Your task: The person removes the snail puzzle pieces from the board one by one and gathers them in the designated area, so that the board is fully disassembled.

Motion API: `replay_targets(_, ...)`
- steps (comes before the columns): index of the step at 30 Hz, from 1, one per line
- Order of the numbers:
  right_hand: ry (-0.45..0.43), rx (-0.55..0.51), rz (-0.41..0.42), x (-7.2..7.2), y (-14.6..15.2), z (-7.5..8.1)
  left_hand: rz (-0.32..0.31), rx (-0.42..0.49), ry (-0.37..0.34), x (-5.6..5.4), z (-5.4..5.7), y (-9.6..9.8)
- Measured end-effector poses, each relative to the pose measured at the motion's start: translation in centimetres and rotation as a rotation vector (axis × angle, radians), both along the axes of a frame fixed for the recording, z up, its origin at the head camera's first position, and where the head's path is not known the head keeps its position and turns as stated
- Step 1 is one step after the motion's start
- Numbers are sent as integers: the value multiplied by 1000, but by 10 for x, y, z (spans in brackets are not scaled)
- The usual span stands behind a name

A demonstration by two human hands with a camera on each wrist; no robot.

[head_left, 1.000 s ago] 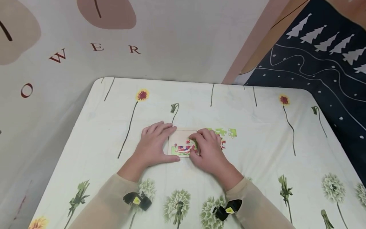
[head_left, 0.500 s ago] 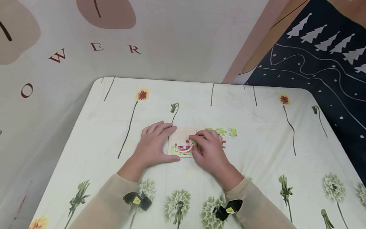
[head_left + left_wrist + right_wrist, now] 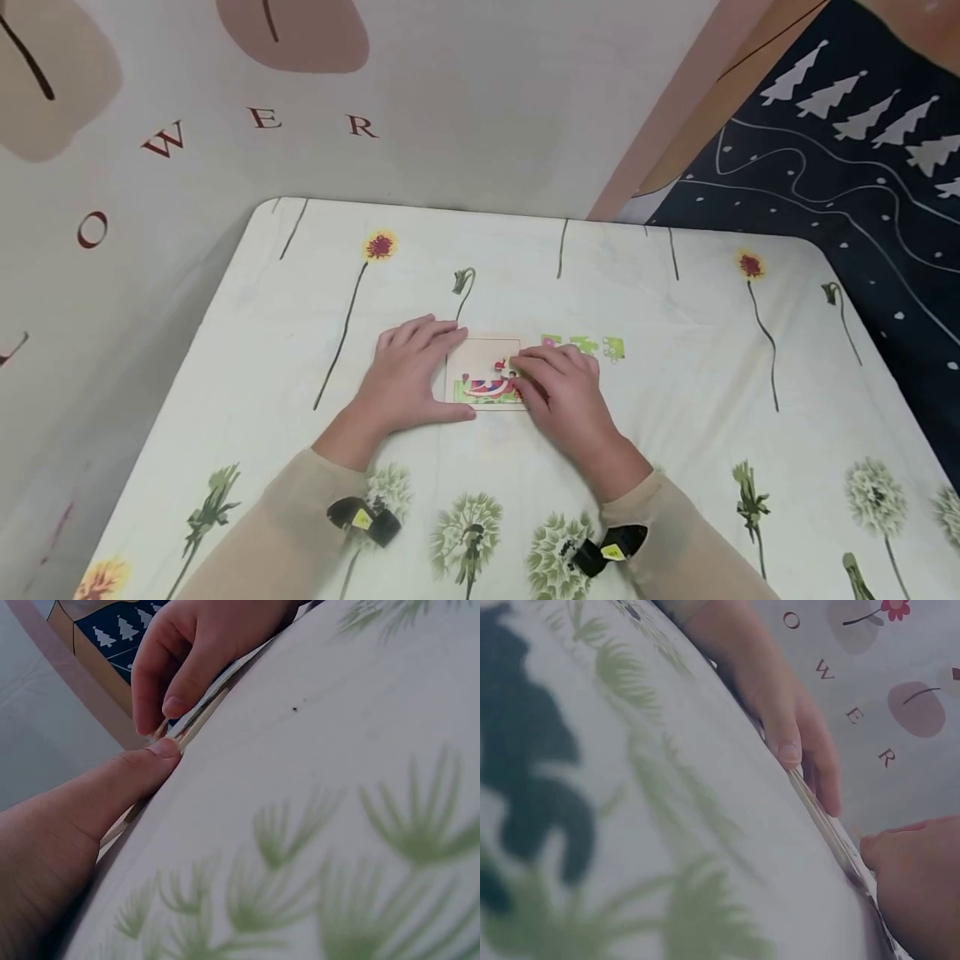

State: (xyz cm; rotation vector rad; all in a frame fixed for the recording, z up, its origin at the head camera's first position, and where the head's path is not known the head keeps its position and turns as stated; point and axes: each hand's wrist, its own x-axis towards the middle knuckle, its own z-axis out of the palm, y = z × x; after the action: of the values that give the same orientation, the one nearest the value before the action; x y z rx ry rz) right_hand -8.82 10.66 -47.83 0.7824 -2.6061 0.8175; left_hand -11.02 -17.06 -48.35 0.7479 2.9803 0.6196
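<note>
A shallow wooden puzzle tray lies on the tablecloth, its lower part filled with joined pieces in green, red and purple. My left hand rests along the tray's left side with fingers straight, its thumb at the near edge. Over the tray's right part my right hand pinches a small jigsaw piece between thumb and forefinger; most of that piece is hidden by the fingers. In the right wrist view, the right hand shows only in part.
Several loose green puzzle pieces lie in a row beyond my right hand. The table has a white flowered cloth. A printed hanging stands behind it, with a dark tree-patterned cloth at the right.
My right hand has shifted slightly right and its fingertips have drawn back a little over the tray. The left hand keeps its place on the tray. The head view has shifted slightly.
</note>
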Motion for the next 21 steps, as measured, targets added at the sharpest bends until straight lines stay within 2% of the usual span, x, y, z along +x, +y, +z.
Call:
replay_targets(5,73,-98,12,2,13,-1,0,7,-3,0,2,1)
replay_targets(8,84,-131,-4,3,23,0,-2,10,-9,-1,2,2)
replay_targets(15,2,-177,-81,1,37,-2,-3,6,-19,-2,2,2)
replay_targets(21,-12,-227,-87,-2,42,-5,-3,17,-13,-2,2,1)
